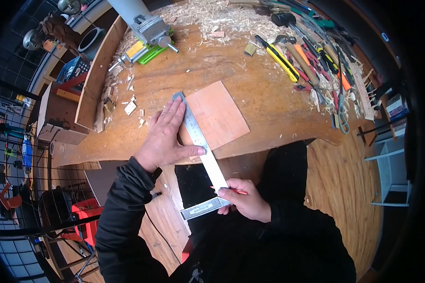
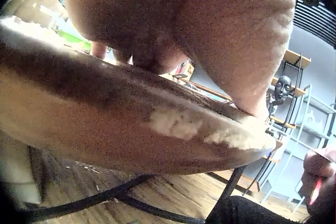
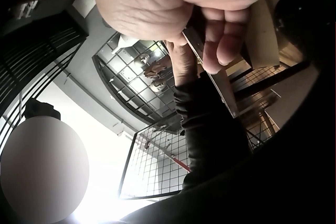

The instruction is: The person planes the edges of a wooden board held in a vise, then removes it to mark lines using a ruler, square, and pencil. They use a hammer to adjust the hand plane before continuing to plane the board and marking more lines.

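Observation:
A square reddish wooden board (image 1: pixel 217 113) lies at the workbench's front edge. Across its left side runs the steel blade (image 1: pixel 193 128) of a try square, whose dark handle (image 1: pixel 204 208) hangs beyond the edge. The left hand (image 1: pixel 165 137) presses flat on the blade and board, fingers extended, thumb on the blade; in the left wrist view its palm (image 2: pixel 178 19) is above the bench edge. The right hand (image 1: pixel 246 200) grips the square near the blade-handle corner, with a red pencil (image 1: pixel 240 191) between its fingers. In the right wrist view, fingers (image 3: pixel 231 40) curl by the square (image 3: pixel 223 90).
Wood shavings (image 1: pixel 212 21) cover the back of the workbench (image 1: pixel 160 78). A vise (image 1: pixel 153 35) stands at the back left. Cutters, including a yellow knife (image 1: pixel 282 63), and other tools lie at the right, with scissors (image 1: pixel 343 123) near the edge. A small wooden block (image 1: pixel 250 49) sits behind the board.

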The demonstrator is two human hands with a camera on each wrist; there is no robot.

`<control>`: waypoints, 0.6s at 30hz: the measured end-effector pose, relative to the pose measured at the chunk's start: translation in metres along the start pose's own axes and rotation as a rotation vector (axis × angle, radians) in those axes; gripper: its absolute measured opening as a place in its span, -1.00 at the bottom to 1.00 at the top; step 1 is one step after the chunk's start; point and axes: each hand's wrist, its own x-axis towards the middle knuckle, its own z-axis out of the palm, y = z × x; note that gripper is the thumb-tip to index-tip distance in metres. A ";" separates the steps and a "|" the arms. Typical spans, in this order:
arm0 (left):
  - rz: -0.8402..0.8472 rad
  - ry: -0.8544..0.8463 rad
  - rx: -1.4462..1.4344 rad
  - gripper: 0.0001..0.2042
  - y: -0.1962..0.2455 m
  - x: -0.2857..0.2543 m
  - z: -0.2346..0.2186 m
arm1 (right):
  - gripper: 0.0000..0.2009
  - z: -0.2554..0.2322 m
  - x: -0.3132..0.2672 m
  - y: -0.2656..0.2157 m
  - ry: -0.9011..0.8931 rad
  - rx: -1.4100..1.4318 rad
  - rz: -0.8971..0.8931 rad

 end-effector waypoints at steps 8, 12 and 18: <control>-0.012 -0.005 0.013 0.39 0.002 0.000 0.000 | -0.73 0.000 0.000 0.000 0.000 -0.036 -0.017; -0.014 -0.005 0.010 0.39 0.000 0.000 0.001 | -0.79 0.001 0.001 0.000 0.008 -0.019 -0.025; -0.014 -0.005 0.013 0.39 0.000 0.000 0.000 | -0.79 -0.001 0.002 0.003 -0.003 -0.011 -0.032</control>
